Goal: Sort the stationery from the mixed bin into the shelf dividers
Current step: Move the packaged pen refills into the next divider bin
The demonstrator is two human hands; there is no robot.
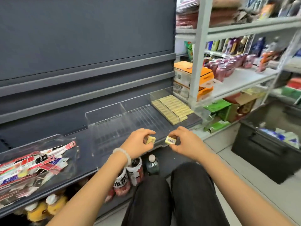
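My left hand (138,142) pinches a small yellow eraser (151,141) just in front of the dark shelf's edge. My right hand (184,142) pinches a second yellow eraser (171,141) with a barcode label facing up. The two hands are close together, a little apart. Behind them stand clear acrylic shelf dividers (120,118), bare inside. The rightmost divider holds neat rows of the same yellow erasers (172,106). At the left, a clear tray (53,139) holds red and white packaged stationery (32,162).
A dark bin (260,149) with mixed items stands on the floor at the right. White racks (236,79) with goods rise behind it. Bottles and cans (135,173) sit under the shelf by my knees, and plush toys (48,207) lie at lower left.
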